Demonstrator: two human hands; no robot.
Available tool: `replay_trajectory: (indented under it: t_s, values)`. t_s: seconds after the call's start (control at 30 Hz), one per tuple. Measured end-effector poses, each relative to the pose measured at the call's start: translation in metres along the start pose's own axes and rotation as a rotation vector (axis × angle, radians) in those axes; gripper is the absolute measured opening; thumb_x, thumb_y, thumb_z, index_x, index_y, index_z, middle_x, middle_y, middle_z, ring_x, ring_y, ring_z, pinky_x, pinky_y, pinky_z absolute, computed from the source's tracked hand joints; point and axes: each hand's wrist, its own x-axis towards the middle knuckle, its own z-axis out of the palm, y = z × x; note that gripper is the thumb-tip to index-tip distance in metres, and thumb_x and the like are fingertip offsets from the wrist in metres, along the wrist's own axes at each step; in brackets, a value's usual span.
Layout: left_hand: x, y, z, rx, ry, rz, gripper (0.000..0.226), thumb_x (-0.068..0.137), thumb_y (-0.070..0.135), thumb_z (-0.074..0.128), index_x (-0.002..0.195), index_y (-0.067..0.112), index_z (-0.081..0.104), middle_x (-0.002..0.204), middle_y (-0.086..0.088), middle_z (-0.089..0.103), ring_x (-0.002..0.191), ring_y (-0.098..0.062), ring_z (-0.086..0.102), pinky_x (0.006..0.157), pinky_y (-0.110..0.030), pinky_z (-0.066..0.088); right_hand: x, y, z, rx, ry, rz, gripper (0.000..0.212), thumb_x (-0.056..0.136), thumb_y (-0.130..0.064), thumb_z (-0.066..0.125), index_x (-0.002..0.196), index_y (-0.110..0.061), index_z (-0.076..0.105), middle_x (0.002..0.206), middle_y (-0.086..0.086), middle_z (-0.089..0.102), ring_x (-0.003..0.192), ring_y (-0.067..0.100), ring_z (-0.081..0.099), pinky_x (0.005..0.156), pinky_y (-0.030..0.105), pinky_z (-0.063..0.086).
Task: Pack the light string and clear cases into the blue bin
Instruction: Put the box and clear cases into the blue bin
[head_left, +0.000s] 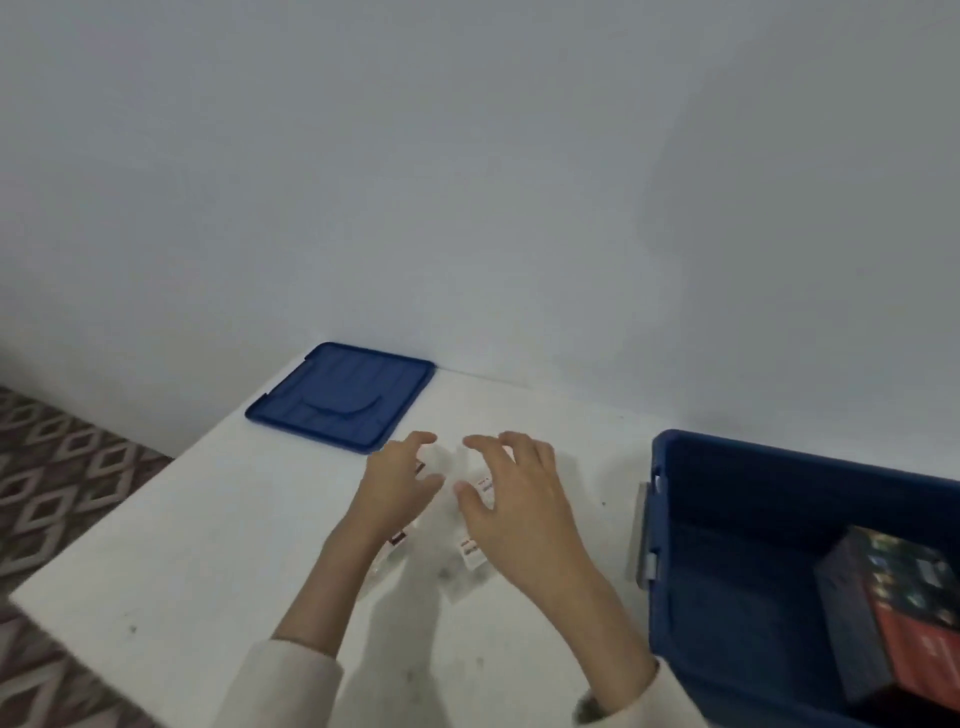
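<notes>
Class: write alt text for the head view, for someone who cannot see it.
Left hand and right hand spread over clear cases on a white table; a blue bin holding a box stands right, blue lid beyond.

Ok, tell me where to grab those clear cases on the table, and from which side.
Grip the clear cases by the cluster's outer edges, coming down from above with one hand on each side. They look low and loose on the table, so an inward squeeze should gather them. The left hand and right hand are spread open either side.
</notes>
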Motion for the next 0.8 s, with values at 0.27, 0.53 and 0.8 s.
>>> replay_trajectory:
  t_s: [0.27, 0.53, 0.8]
  values:
    - [0.049, -0.055, 0.010, 0.240, -0.239, 0.062, 0.083, 0.083, 0.032, 0.064, 0.149, 0.018, 0.015, 0.151, -0.008, 0.026, 0.141, -0.029, 0.013, 0.112, -0.037, 0.021, 0.063, 0.037, 0.077, -0.339, -0.351, 0.325, 0.071, 0.083, -0.052, 0.057, 0.143, -0.031, 0.026, 0.148, 0.013, 0.019, 0.136, 0.033, 0.017, 0.105, 0.045, 0.026]
    - [0.063, -0.055, 0.014, 0.326, -0.108, 0.005, 0.049, 0.083, 0.026, 0.057, 0.127, 0.015, 0.041, 0.123, -0.012, 0.047, 0.117, -0.031, 0.040, 0.092, -0.039, 0.042, 0.070, 0.040, 0.076, -0.214, -0.217, 0.407, 0.053, 0.079, -0.040, 0.062, 0.128, -0.027, 0.044, 0.126, 0.009, 0.038, 0.121, 0.027, 0.034, 0.095, 0.038, 0.038]
    - [0.067, -0.049, 0.013, 0.364, -0.087, -0.074, 0.058, 0.086, 0.026, 0.055, 0.138, 0.016, 0.030, 0.131, -0.013, 0.045, 0.124, -0.032, 0.035, 0.098, -0.042, 0.034, 0.043, 0.012, -0.042, 0.567, 0.175, 0.339, 0.034, 0.075, -0.042, 0.071, 0.106, -0.040, 0.056, 0.100, -0.009, 0.058, 0.092, 0.006, 0.057, 0.087, 0.029, 0.048]
